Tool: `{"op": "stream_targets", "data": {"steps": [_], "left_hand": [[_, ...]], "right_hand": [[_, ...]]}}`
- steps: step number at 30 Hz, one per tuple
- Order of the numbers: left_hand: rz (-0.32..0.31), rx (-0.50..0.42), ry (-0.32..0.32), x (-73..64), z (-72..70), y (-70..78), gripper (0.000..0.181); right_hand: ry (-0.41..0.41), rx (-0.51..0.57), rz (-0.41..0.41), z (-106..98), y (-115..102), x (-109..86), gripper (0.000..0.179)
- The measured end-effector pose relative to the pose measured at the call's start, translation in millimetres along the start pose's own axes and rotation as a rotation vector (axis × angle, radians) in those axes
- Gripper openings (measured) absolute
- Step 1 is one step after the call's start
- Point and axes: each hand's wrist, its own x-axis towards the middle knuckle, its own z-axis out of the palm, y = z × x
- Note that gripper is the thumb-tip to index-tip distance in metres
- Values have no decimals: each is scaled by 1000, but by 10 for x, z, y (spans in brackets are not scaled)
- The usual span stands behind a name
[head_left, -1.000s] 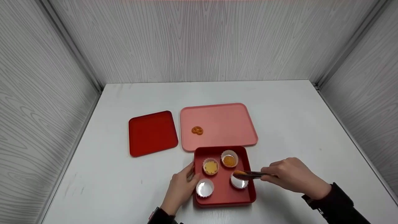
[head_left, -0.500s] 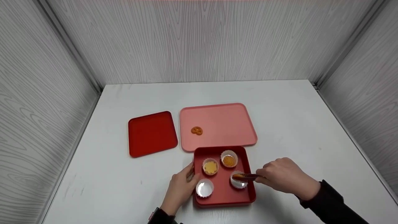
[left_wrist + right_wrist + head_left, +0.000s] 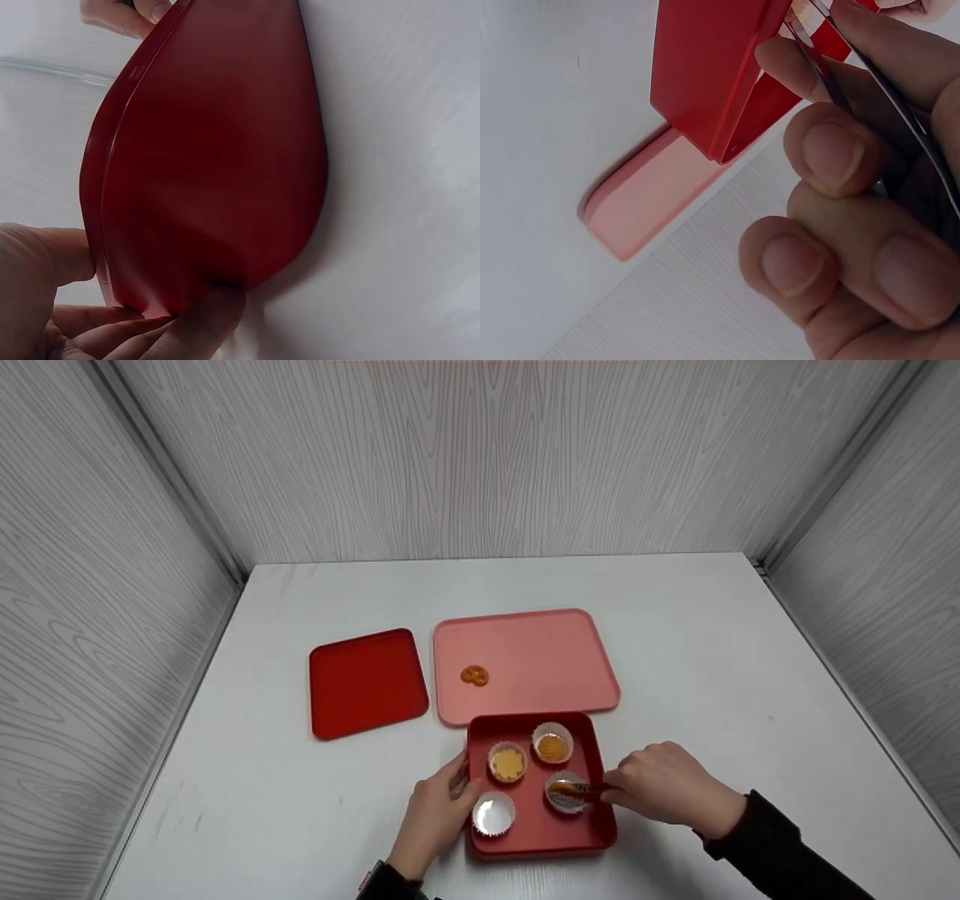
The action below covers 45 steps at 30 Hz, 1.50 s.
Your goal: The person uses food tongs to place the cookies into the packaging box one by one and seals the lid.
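My left hand [image 3: 436,814] grips the left wall of a deep red box [image 3: 536,838], thumb at the rim and fingers along the outside. From the right, my right hand [image 3: 660,787] holds small metal tongs [image 3: 900,109]. Their tips are inside the lower-right paper cup [image 3: 568,805], at an orange-brown piece [image 3: 558,788]; whether they still pinch it I cannot tell. In the upper cups lie a yellow flower-shaped piece [image 3: 508,764] and an orange swirled piece [image 3: 552,748]. The lower-left foil-lined cup [image 3: 493,814] has nothing in it.
Behind the box lies a flat pink tray [image 3: 532,649] with one pretzel-shaped piece [image 3: 475,675] near its left side. A flat red tray or lid [image 3: 367,682] is to its left. Pale wood-grain panels [image 3: 480,457] wall off the white table [image 3: 697,622].
My right hand has moved left and the tongs have lowered into the lower-right cup with the orange-brown piece. That cup has shifted slightly left. The left hand keeps its place.
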Motion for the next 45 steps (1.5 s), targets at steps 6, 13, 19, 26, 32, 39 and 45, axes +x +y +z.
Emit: {"op": "stream_targets", "data": {"steps": [6,13,19,26,32,39,45], "left_hand": [[-16,-5,0,14,-3,-1,58],[-26,2,0,13,1,0,58],[2,19,11,-4,-3,-2,58],[4,14,14,-5,0,4,58],[33,17,24,-19,3,-1,57],[17,16,18,2,6,0,57],[22,21,19,0,8,0,57]], "right_hand": [[1,62,22,25,24,12,15],[14,99,41,23,44,-10,19],[39,105,57,1,58,-32,28],[76,103,64,-37,63,-40,25],[132,67,60,-73,71,-55,29],[172,76,67,-87,88,-73,23],[221,57,60,-74,100,-80,20]]}}
